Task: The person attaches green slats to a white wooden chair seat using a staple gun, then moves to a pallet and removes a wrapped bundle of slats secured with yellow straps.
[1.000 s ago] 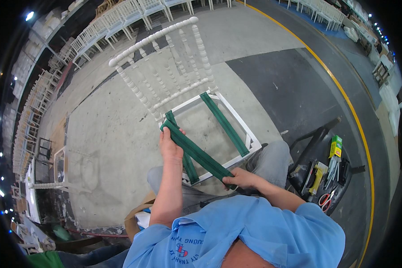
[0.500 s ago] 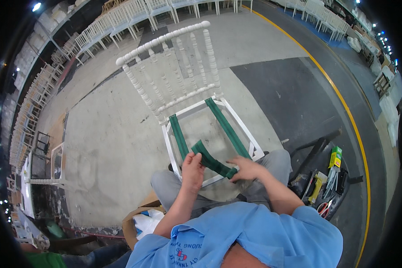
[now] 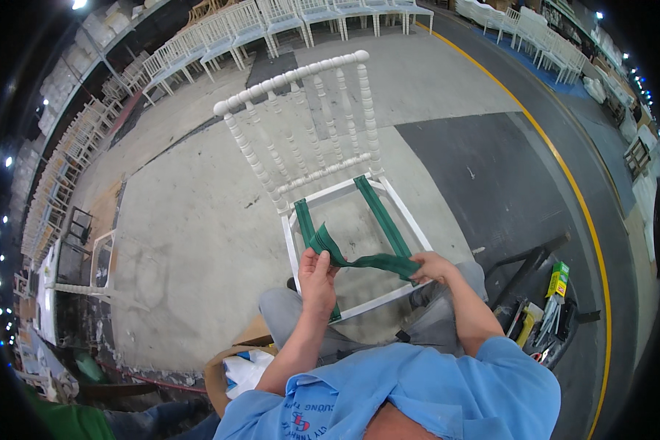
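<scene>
green strap [image 3: 370,261], spread wider than before
the left hand [image 3: 318,281] and the right hand [image 3: 434,268], moved farther apart, each pinch it over the white chair [image 3: 330,194].

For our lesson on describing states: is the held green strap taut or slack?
Slack: the green strap curves in a wave between the left hand and right hand instead of running straight.

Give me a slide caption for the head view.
Left hand and right hand hold a green webbing strap, slack between them, over a white spindle-back chair frame.
</scene>
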`<state>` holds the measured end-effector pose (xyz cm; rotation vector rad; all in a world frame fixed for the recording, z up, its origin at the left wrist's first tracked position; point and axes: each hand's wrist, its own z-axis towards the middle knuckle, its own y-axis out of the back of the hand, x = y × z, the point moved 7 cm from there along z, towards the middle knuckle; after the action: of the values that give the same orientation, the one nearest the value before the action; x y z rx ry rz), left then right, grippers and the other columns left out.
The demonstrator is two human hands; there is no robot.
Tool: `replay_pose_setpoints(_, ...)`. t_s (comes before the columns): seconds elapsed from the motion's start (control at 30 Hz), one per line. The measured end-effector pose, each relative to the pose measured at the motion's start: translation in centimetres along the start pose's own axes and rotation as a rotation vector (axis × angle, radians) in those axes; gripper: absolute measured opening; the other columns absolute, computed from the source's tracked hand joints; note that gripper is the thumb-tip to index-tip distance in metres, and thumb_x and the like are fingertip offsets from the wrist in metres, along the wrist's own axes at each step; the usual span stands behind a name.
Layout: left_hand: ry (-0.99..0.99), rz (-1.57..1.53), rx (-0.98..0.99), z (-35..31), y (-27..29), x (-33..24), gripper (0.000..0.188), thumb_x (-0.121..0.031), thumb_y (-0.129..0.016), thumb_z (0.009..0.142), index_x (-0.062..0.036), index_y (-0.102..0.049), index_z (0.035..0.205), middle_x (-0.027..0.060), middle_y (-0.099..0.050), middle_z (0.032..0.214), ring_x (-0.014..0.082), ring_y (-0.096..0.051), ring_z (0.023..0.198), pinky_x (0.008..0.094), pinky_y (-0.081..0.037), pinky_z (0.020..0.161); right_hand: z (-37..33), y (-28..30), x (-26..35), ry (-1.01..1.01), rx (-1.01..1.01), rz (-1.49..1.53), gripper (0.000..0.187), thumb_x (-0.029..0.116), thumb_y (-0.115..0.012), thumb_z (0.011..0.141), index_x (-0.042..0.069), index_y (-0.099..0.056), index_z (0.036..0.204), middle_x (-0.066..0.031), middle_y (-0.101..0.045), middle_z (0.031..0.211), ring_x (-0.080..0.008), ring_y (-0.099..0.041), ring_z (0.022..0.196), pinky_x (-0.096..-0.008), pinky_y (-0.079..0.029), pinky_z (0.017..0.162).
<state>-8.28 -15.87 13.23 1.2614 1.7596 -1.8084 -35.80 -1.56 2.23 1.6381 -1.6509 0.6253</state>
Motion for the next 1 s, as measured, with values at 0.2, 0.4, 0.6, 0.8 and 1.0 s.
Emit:
replay_pose_setpoints(0.2, -0.094, 0.031, -0.019, 0.9, 0.1, -0.4, 0.009, -0.007, -0.060, 0.104, -0.0087, -0.060, 0.113, 0.0035, -0.072, 0.105, 0.0167, -0.070, 0.093, 0.0357, -0.058, 0.087, -1.0, 3.0, -0.8, 0.157, 0.124, 0.540, 0.050, 0.006, -0.080, 0.088, 0.006, -0.062, 0.134, -0.0069, -0.063, 0.127, -0.0215, -0.068, 0.103, -0.0378, -0.061, 0.081)
replay_pose_setpoints(0.4, -0.167, 0.155, -0.003, 2.4, -0.9, -1.1, 0.008, -0.007, -0.061, 0.104, -0.0101, -0.062, 0.111, -0.0002, -0.071, 0.103, 0.0091, -0.065, 0.090, 0.0282, -0.052, 0.084, -3.4, 8.0, 2.4, 0.376, -0.159, 0.673, 0.046, 0.030, -0.075, 0.096, 0.010, -0.063, 0.135, -0.0022, -0.065, 0.120, -0.0171, -0.063, 0.108, -0.0363, -0.053, 0.089)
replay_pose_setpoints(0.6, -0.227, 0.436, 0.146, 1.1, -1.0, 2.7, 0.017, -0.007, -0.064, 0.103, -0.0045, -0.067, 0.119, -0.0022, -0.070, 0.104, 0.0047, -0.061, 0.094, 0.0228, -0.048, 0.086, -1.1, -4.0, 15.1, 0.546, 0.020, 0.226, 0.032, 0.029, -0.064, 0.104, 0.004, -0.073, 0.121, -0.0055, -0.073, 0.111, -0.0118, -0.065, 0.105, -0.0302, -0.050, 0.091)
replay_pose_setpoints(0.8, -0.187, 0.615, 0.134, 0.6, -0.7, 5.3, 0.013, -0.005, -0.064, 0.101, 0.0011, -0.069, 0.111, -0.0026, -0.067, 0.093, 0.0061, -0.058, 0.087, 0.0239, -0.049, 0.082, 0.1, -6.4, 17.4, 0.543, -0.093, 0.247, 0.019, 0.014, -0.069, 0.099, 0.000, -0.072, 0.112, -0.0033, -0.073, 0.099, -0.0102, -0.066, 0.092, -0.0271, -0.052, 0.084)
replay_pose_setpoints(1.0, -0.065, 0.872, 0.146, 0.1, 1.2, 4.1, 0.014, -0.003, -0.065, 0.098, 0.0003, -0.069, 0.111, -0.0015, -0.068, 0.095, 0.0086, -0.060, 0.087, 0.0255, -0.050, 0.083, -0.5, -9.2, 16.4, 0.553, -0.022, 0.351, 0.015, 0.005, -0.071, 0.094, 0.001, -0.070, 0.109, -0.0023, -0.071, 0.096, -0.0094, -0.065, 0.089, -0.0260, -0.052, 0.082)
